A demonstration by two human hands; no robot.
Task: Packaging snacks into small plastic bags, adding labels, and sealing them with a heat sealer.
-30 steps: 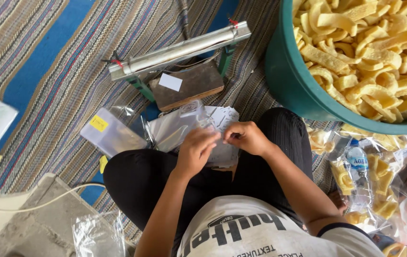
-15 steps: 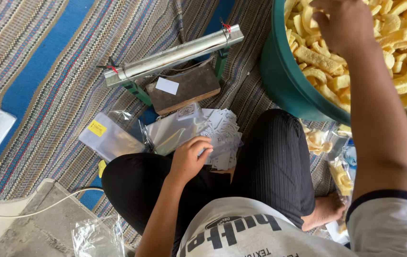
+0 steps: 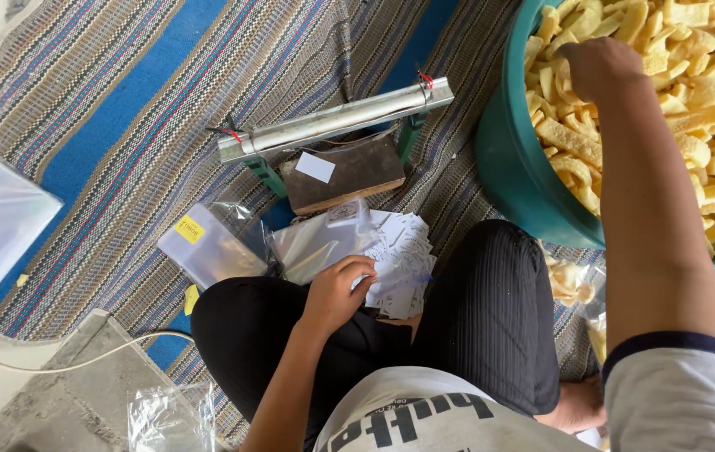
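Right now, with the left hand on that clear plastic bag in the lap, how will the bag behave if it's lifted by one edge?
The clear plastic bag looks thin and creased, so it will probably droop. Its glossy film may slip under the left hand. It appears empty, so it is likely very light and easily shifted.

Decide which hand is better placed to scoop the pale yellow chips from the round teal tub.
Right. The right hand already rests on the pale yellow chips inside the round teal tub; the left hand holds a clear plastic bag at the lap.
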